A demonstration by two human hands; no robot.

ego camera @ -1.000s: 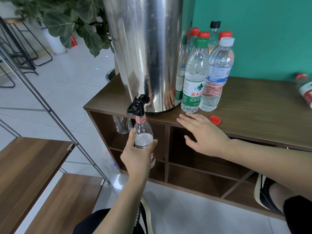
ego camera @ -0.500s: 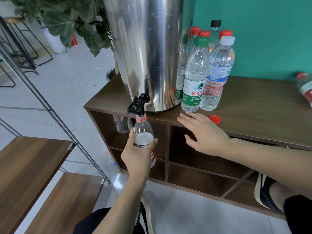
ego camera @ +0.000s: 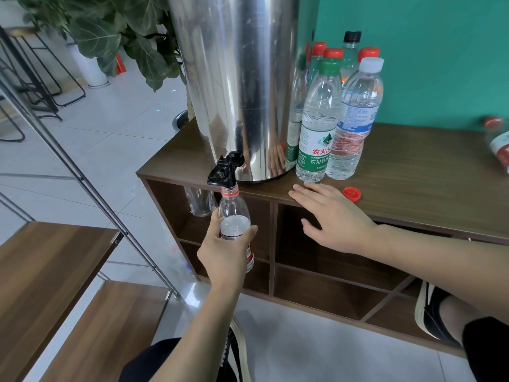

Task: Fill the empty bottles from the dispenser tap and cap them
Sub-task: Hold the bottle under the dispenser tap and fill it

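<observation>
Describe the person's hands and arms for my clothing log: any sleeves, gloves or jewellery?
Both arms are bare up to the frame edge, no sleeves showing. The left hand and right hand wear no gloves, and no rings, watch or bracelet show.

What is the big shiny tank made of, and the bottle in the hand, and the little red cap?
The tank looks like polished steel: it mirrors the bottles and fingers beside it. The bottle that the left hand grips looks like thin clear plastic, since you see the water through it. The red cap on the cabinet top seems ridged, matte plastic.
</observation>
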